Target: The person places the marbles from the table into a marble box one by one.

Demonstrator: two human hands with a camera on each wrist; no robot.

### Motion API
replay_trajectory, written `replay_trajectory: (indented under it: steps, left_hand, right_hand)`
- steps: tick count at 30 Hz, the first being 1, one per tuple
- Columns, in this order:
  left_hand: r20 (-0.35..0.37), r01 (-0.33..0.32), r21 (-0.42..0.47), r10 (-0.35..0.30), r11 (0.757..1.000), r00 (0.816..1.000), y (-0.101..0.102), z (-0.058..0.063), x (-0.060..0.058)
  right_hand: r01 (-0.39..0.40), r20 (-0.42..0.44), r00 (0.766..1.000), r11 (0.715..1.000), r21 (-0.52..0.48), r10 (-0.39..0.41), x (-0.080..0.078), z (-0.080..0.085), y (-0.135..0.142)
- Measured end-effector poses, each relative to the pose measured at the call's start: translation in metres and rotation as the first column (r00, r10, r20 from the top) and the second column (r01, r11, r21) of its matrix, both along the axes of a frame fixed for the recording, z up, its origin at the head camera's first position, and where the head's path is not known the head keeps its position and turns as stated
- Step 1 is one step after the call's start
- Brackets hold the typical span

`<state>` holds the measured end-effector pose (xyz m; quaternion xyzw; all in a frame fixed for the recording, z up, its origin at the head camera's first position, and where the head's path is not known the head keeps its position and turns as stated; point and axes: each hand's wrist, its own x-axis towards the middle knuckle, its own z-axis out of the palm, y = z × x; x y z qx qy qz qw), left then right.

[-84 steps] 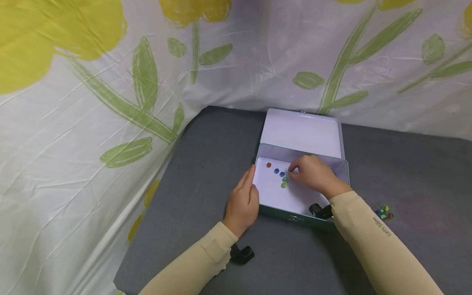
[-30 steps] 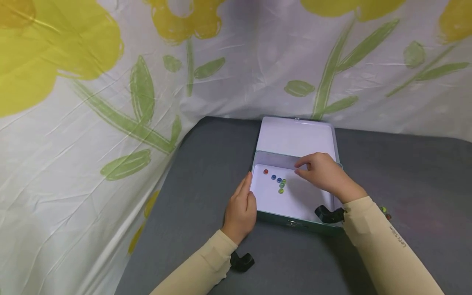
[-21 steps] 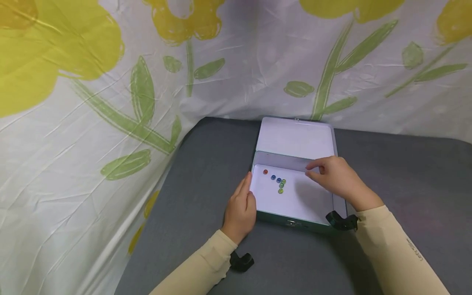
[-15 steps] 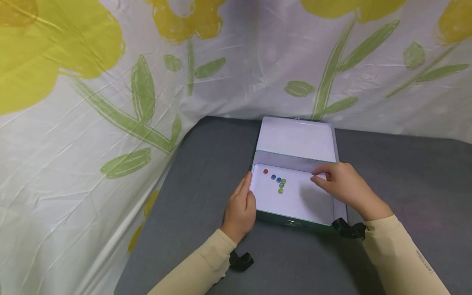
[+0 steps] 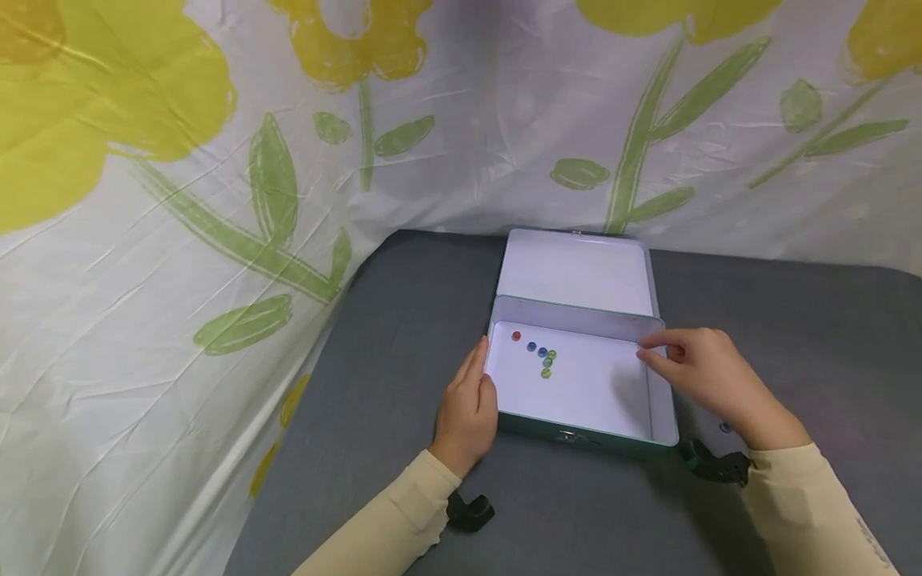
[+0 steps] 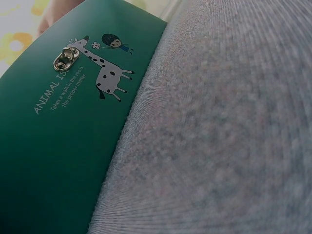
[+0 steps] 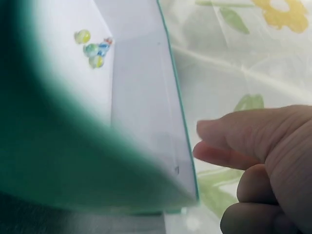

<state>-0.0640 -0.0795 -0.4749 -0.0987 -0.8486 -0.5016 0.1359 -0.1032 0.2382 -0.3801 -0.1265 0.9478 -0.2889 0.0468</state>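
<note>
An open tin box [image 5: 576, 438], green outside and white inside, lies on the dark table. Several glass marbles [image 5: 543, 352] sit in its left half: a red one [image 5: 516, 336] at the far left, then blue and green ones in a bent line. My left hand [image 5: 467, 418] rests against the box's left side with fingers straight. Over the box's right rim is my right hand [image 5: 713, 380], thumb and index finger slightly apart with nothing between them. The right wrist view shows these fingertips [image 7: 207, 130] by the rim, other fingers curled.
The lid [image 5: 576, 272] lies folded back behind the box, near the flower-printed curtain [image 5: 468, 144]. A blue marble [image 5: 725, 427] peeks out on the table beside my right wrist. A metal clasp [image 6: 67, 58] sticks out from the printed front.
My right hand has drawn back from the marbles to the box's right rim. A green marble now lies where its fingers were. My left hand stays at the box's left side.
</note>
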Motion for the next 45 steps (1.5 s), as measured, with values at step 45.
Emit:
replay_trajectory:
  steps: [45]
  left_hand:
    - [0.029,0.007,0.02,-0.008,1.0,1.0,0.001,-0.004,-0.001]
  right_hand:
    - [0.266,-0.012,0.964,0.963,0.042,-0.266,0.047,-0.043,0.097]
